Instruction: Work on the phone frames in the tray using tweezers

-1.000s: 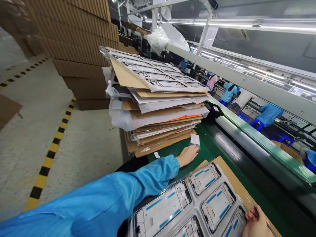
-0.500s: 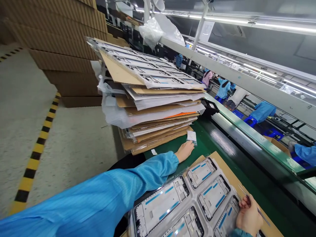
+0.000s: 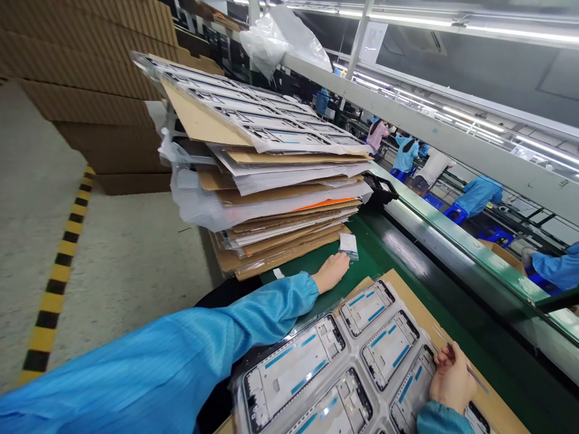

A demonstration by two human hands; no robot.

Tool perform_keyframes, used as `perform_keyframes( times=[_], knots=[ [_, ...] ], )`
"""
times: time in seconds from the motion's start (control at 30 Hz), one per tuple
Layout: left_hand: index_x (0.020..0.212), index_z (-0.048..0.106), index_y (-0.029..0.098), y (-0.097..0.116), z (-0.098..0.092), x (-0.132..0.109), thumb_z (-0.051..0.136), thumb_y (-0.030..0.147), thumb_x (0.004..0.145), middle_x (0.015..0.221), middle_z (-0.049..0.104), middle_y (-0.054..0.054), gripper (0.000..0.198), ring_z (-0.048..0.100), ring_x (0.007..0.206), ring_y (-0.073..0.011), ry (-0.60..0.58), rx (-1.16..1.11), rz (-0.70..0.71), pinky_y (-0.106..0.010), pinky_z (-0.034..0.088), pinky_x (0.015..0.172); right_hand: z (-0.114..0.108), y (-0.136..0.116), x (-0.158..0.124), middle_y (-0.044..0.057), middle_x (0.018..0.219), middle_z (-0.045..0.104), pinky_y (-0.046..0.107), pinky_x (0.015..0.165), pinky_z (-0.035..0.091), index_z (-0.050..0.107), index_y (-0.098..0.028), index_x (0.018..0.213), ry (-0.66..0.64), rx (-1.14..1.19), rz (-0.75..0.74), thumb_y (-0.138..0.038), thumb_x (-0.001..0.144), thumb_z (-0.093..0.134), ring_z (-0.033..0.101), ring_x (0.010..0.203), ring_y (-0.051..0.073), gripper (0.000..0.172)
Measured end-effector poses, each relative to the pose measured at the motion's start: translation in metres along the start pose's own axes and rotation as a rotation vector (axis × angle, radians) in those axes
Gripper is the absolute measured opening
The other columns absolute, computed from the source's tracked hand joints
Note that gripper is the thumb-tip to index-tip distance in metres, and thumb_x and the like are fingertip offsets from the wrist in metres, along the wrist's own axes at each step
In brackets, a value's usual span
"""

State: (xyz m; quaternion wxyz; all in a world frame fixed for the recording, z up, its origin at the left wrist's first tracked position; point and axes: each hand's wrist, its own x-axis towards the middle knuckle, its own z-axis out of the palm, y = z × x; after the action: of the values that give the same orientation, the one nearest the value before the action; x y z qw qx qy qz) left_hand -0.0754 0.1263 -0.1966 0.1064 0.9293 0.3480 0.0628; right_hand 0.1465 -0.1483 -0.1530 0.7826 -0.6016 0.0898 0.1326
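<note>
head view, left hand: the left hand point(image 3: 331, 271) lies flat on the green bench top point(image 3: 384, 265), fingers stretched forward and loose, gripping nothing; the fingertips reach the edge of a small clear packet point(image 3: 348, 245).
head view, packet: it lies on the green surface just beside the foot of the tall pile, touching or all but touching the fingertips; i cannot tell which.
head view, right hand: the right hand point(image 3: 451, 380) is curled closed around a thin metal tool point(image 3: 474, 375), its wrist resting on the tray at the lower right.
head view, tray: a clear plastic tray point(image 3: 357, 361) holds white phone frames point(image 3: 292, 369) with blue strips, each in its own pocket; the tray sits on a brown cardboard sheet point(image 3: 420, 316).
head view, pile: a stack of cardboard sheets and bagged trays point(image 3: 266, 181) rises at the bench's near end, with another tray of frames on top, tilted.
head view, surroundings: brown cartons point(image 3: 90, 72) stand on the floor to the left, beside yellow-black floor tape point(image 3: 58, 271); people in blue coats point(image 3: 477, 196) work along a line far right.
</note>
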Motion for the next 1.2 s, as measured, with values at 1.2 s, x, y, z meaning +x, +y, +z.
perform_keyframes(
  times=[1.2],
  knots=[
    [0.08, 0.062, 0.01, -0.058, -0.012, 0.035, 0.075, 0.037, 0.062, 0.071, 0.06, -0.003, 0.035, 0.05, 0.059, -0.0098, -0.258, -0.609, -0.154, -0.019, 0.03, 0.052, 0.001, 0.006, 0.001, 0.002, 0.061, 0.055, 0.02, 0.044, 0.038, 0.048, -0.011, 0.075, -0.043, -0.088, -0.097, -0.029, 0.052, 0.079, 0.049, 0.05, 0.009, 0.042]
  ],
)
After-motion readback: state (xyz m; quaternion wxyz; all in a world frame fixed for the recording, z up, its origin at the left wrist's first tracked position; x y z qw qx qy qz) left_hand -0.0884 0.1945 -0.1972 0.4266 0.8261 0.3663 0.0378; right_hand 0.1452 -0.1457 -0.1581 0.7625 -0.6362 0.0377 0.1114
